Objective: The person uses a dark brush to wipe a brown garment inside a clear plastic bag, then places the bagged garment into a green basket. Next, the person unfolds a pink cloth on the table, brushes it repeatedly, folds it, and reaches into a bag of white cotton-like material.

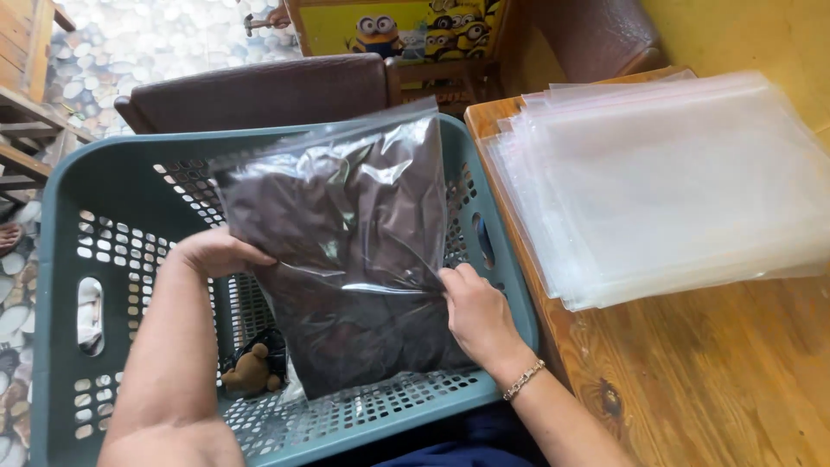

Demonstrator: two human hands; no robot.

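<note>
Both forearms reach down from the bottom edge of the head view into a teal perforated plastic laundry basket [65, 259] that sits against the person's lap. Closed around the left edge of a clear plastic bag holding a folded dark brown garment [346, 259], the left hand [216, 253] has its fingers tucked behind the film. On the other side, the right hand [474, 313], with a thin metal chain bracelet [524, 380] at the wrist, pinches the bag's right edge between thumb and fingers. The bagged garment stands tilted inside the basket, its lower end down on the slotted floor and its top leaning toward the far rim. A small brown soft toy [251, 370] lies on the basket floor, just beside the bag's lower left corner. To the right, a varnished wooden table [709, 380] touches the basket's side and carries a stack of empty clear plastic bags [674, 182], fanned slightly. Beyond the basket is a dark brown padded chair back [259, 91].
</note>
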